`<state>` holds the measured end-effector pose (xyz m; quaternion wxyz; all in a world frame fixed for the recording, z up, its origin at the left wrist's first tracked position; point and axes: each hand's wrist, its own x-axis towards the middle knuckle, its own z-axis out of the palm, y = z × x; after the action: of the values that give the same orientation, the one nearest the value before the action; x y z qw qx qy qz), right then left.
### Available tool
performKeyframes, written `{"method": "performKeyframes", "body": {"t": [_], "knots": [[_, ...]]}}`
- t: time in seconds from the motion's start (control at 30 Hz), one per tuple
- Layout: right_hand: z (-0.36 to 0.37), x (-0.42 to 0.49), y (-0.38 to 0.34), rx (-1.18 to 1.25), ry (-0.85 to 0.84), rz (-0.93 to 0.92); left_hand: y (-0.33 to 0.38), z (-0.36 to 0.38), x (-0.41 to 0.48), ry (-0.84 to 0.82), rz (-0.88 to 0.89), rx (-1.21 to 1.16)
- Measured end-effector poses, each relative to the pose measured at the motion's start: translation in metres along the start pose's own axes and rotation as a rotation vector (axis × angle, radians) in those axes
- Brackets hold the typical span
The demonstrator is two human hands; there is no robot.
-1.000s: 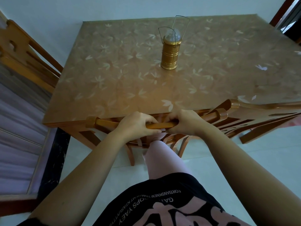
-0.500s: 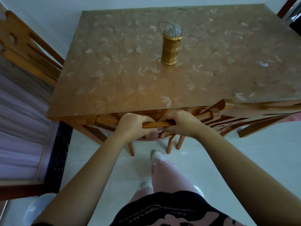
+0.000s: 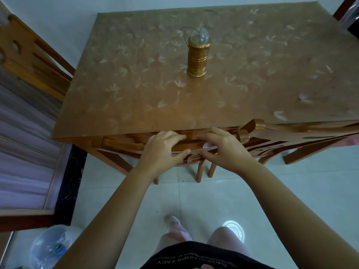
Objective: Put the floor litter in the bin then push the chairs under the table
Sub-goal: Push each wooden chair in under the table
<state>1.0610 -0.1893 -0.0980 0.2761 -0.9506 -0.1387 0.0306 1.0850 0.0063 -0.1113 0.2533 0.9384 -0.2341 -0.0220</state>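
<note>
A wooden chair is tucked under the near edge of the wooden table (image 3: 136, 113), its top rail (image 3: 124, 146) just below the tabletop. My left hand (image 3: 163, 150) and my right hand (image 3: 223, 148) lie side by side on the middle of that rail. Their fingers reach nearly straight over its top and their thumbs spread below it. A second wooden chair (image 3: 291, 131) stands at the right, its back against the table's near edge. A bin lined with a clear bag (image 3: 50, 247) stands on the floor at the lower left.
A gold lantern (image 3: 197, 57) stands on the table. Another wooden chair (image 3: 29, 61) stands at the table's left side, beside a purple curtain. A pale round patch (image 3: 233, 228) shows on the white tiles by my right leg.
The chair has slid further under the table. My fingers, curled tight round the rail before, have straightened and loosened. My raised leg is back on the floor.
</note>
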Motion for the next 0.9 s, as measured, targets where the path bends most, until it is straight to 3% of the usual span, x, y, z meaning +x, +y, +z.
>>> {"method": "performKeyframes", "body": {"t": [0.2, 0.5, 0.9], "knots": [[-0.042, -0.056, 0.043, -0.066, 0.079, 0.003, 0.077, 0.03, 0.01, 0.141, 0.06, 0.029], [-0.116, -0.179, 0.14, -0.257, 0.29, 0.135, 0.245, 0.106, 0.018, 0.293, 0.104, 0.143], [-0.191, -0.302, 0.254, -0.338, 0.492, 0.402, 0.413, 0.206, 0.065, 0.221, 0.334, 0.097]]}}
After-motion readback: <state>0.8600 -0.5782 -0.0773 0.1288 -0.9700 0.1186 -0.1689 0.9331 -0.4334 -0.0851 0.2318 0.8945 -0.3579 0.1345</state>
